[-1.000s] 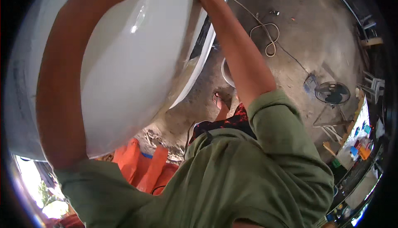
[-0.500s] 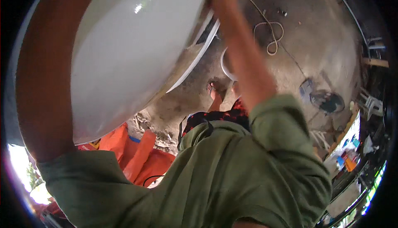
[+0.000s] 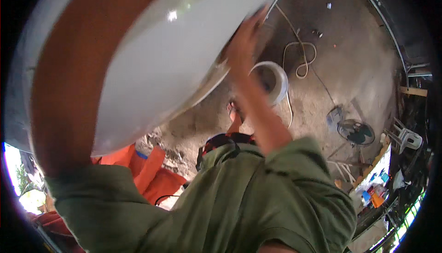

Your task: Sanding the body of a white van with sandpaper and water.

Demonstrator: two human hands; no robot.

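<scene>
A large, smooth, glossy white curved panel (image 3: 170, 64) fills the upper left, with a light spot reflected on it. My left arm (image 3: 78, 69) reaches across it and runs out past the top edge, so the left hand is outside the picture. At the panel's right-hand edge is my right hand (image 3: 244, 41), blurred by motion, its fingers pointing up along that edge. A dark strip shows between this hand and the panel; whether it is a held thing or shadow is unclear. Below the hand, a thin pale lower edge (image 3: 207, 89) of the panel curves away.
A white round bucket (image 3: 281, 85) stands on the concrete floor beside my right forearm. Further right lie a looped pale cord (image 3: 301, 71) and a fan (image 3: 355, 132). An orange cloth or sheet (image 3: 159, 179) is at lower left; a white plastic chair (image 3: 407, 138) stands far right.
My right hand has moved down along the panel's edge, nearer my body. The view has shifted somewhat, and more of the bucket shows beside my forearm.
</scene>
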